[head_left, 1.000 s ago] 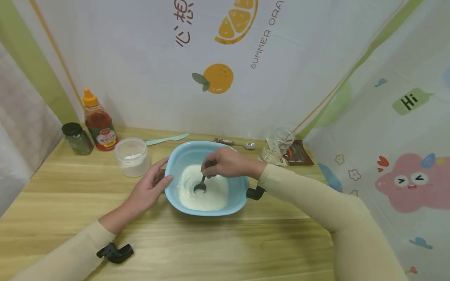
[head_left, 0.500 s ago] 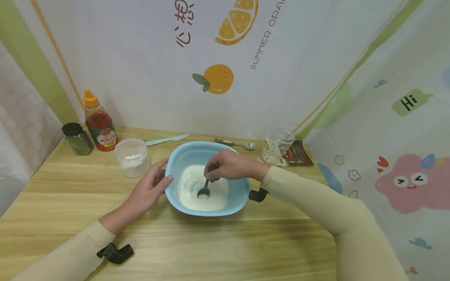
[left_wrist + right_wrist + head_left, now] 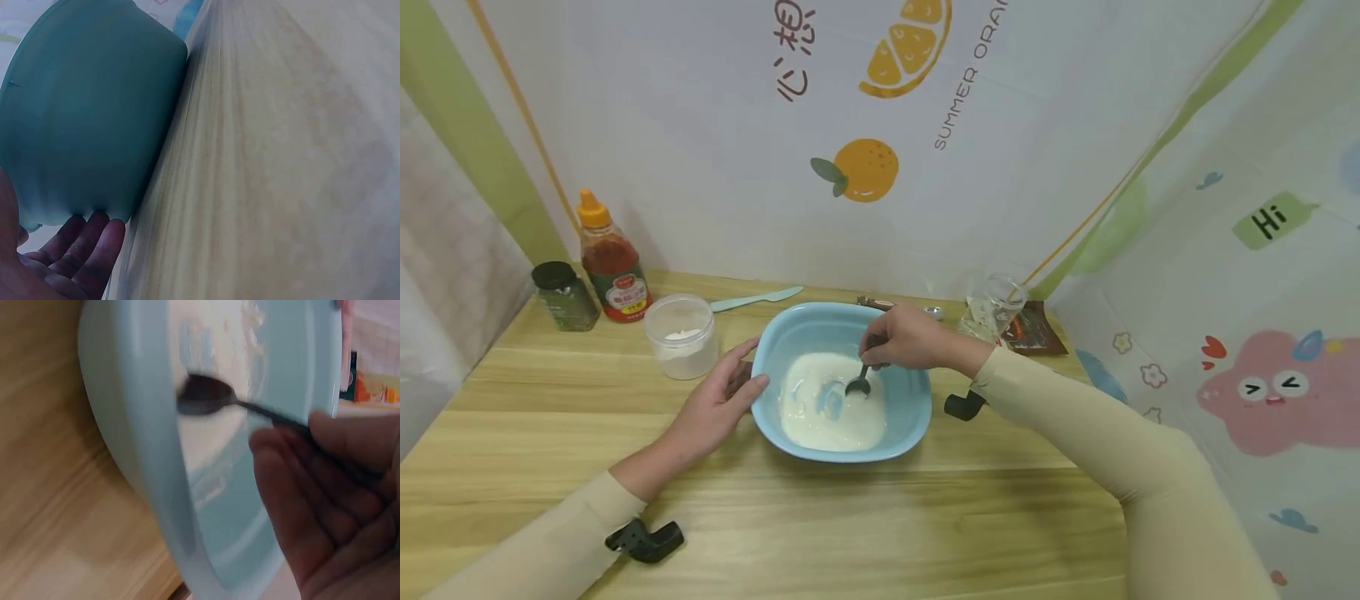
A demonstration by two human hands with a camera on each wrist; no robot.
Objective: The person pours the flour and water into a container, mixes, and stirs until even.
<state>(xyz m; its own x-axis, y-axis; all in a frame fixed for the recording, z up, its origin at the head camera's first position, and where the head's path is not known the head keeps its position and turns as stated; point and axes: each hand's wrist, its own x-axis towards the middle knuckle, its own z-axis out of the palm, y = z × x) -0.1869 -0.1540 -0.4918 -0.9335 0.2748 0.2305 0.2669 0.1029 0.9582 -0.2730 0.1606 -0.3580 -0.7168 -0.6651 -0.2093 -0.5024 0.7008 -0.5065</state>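
Note:
A light blue basin [image 3: 838, 456] stands on the table and holds a thick white batter [image 3: 820, 425]. My left hand [image 3: 718, 400] holds its left side, thumb at the rim and fingertips against the outer wall in the left wrist view. My right hand [image 3: 910, 337] reaches over the far right part of the basin. Between thumb and fingers it pinches the handle of a dark spoon [image 3: 858, 386], bowl down at the batter. Streaks of blue basin bottom show through the batter. In the right wrist view the spoon [image 3: 206, 395] is blurred.
Left of the basin stand a clear tub of white powder [image 3: 683, 342], a red sauce bottle [image 3: 617, 275] and a green jar [image 3: 567, 297]. Behind it lie a pale blue knife [image 3: 756, 298] and a small spoon [image 3: 934, 313]. A clear glass container [image 3: 1000, 304] and a brown packet [image 3: 1036, 329] are at right.
My right hand has carried the spoon to the right and, lately, away from me through the batter, whose streaks have changed shape. My left hand and the basin stay put.

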